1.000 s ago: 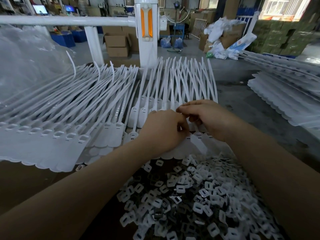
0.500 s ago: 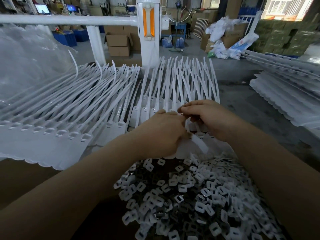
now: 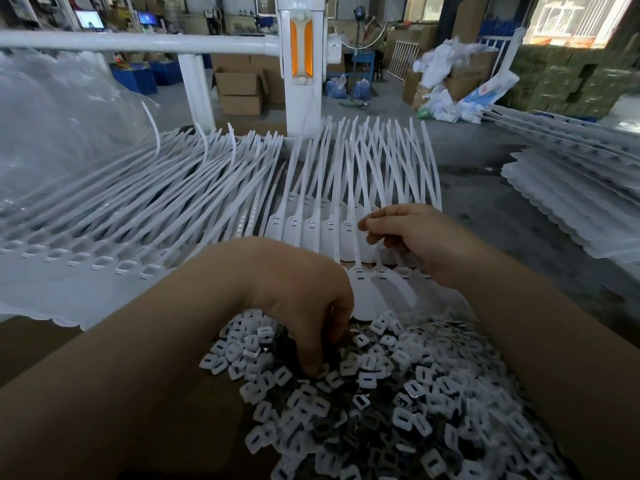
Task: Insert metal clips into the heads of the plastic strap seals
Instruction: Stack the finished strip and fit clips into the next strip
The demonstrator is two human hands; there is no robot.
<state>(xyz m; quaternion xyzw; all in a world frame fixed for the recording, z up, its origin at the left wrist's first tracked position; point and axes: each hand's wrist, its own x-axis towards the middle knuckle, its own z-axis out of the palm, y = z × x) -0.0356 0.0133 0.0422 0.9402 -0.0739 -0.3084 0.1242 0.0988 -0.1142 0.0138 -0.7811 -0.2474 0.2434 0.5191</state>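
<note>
clips heaped nearest, the left hand dug into the heap, fingers curled; whether it grasps one i cannot tell. just beyond, the seals run lengthwise away, heads near; right hand pinches a head.

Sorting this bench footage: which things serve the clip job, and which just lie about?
Job:
clip pile
strap seals
left hand, digging in the clips
right hand, over the seals

Lying about:
cardboard boxes
plastic sheeting
white rail
</note>
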